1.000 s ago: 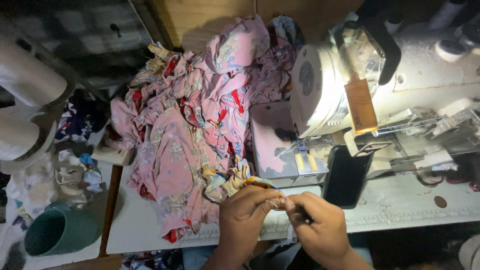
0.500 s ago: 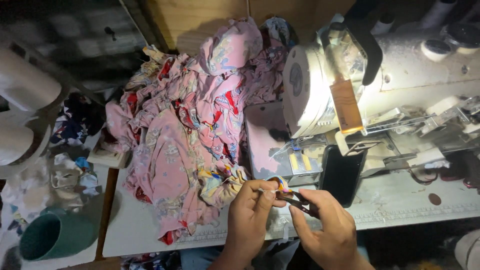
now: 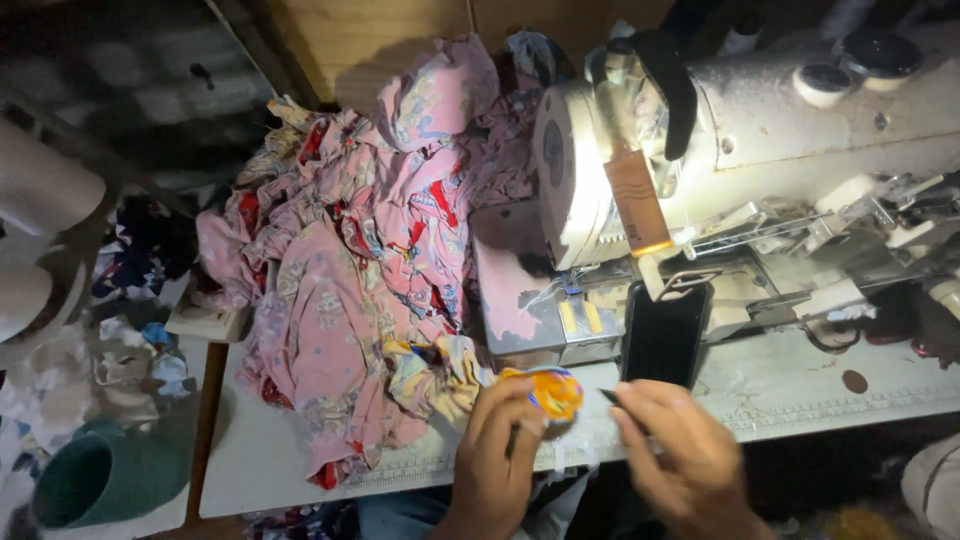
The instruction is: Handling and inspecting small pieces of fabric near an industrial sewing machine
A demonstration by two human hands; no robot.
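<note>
My left hand pinches a small bright orange-and-yellow piece of cloth at the table's front edge. Beside it trails a printed fabric piece from the big pink floral pile. My right hand is a little to the right, fingers closed on a thin dark tool whose tip points at the orange cloth. A black phone leans upright just behind my right hand, against the white sewing machine.
The sewing machine fills the right half of the white table. A dark green bucket sits low at the left, with white rolls and fabric scraps above it. Wooden board behind the pile.
My hands have drawn apart: the left now holds the orange cloth up by itself, the right has moved rightward with the thin tool. The camera has shifted slightly.
</note>
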